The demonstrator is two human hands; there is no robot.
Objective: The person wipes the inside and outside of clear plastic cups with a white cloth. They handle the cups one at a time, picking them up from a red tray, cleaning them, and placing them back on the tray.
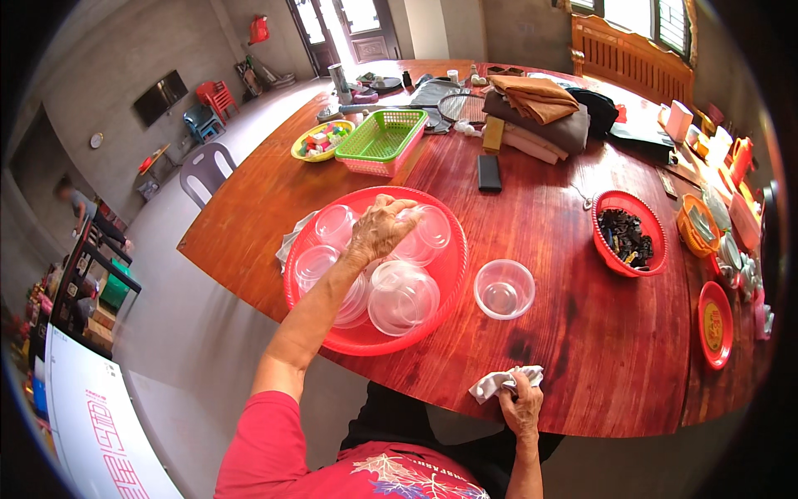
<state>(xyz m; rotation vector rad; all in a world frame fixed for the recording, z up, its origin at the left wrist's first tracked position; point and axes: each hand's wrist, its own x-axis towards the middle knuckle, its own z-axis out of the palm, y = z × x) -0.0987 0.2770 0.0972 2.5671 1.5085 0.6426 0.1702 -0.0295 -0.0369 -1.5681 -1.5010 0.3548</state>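
A red plastic basin (456, 291) in front of me, to the left, holds several clear plastic bowls (403, 299). Reaching over the basin, my left hand (384, 226) has its fingers closed at the rim of a clear bowl (428, 237) on the far right side; part of the grip is hidden. Another clear plastic bowl (504, 289) stands alone on the table, just right of the basin. Near the table's front edge, my right hand (521, 406) grips a crumpled whitish cloth (500, 382).
Beyond the basin stand a green basket (386, 129) and a yellow bowl (298, 151) of colourful pieces. A dark phone-like slab (489, 173) and folded cloths (532, 112) lie farther back. To the right are a red basket (662, 249) of dark pieces and a red plate (723, 353).
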